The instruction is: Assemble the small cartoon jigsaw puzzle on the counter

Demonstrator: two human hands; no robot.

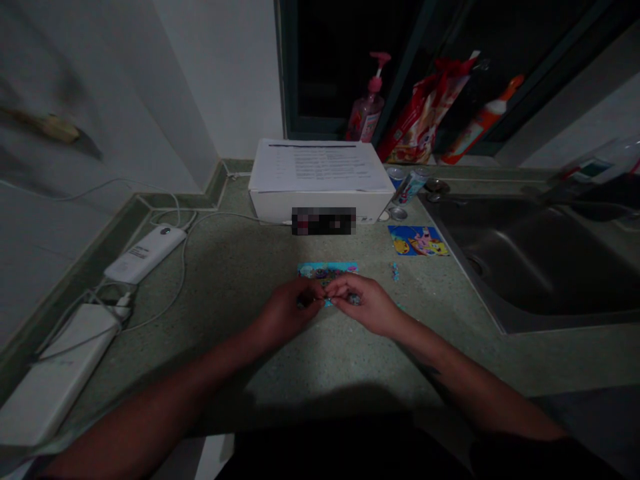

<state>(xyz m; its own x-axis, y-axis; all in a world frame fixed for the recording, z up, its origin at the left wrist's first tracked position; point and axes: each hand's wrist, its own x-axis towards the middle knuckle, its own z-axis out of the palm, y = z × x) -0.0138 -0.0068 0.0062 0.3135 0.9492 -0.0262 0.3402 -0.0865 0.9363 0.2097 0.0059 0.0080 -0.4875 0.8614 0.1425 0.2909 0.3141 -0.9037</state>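
Observation:
My left hand (287, 310) and my right hand (363, 303) meet low over the speckled green countertop (235, 267), fingertips almost touching. Each pinches a small object too dark and tiny to identify. Partly under them lies a light blue printed card (327, 270), its lower part hidden by my fingers. To the right is a brighter blue cartoon card (418, 241), flat on the counter. Small blue bits (395, 271) lie between the two cards, out of reach of my fingertips.
A white box (320, 193) topped with printed papers stands at the back, with cans, a pink pump bottle (367, 110) and a red bag (423, 113) around it. A steel sink (530, 263) lies right; white power banks (55, 373) and cables lie left.

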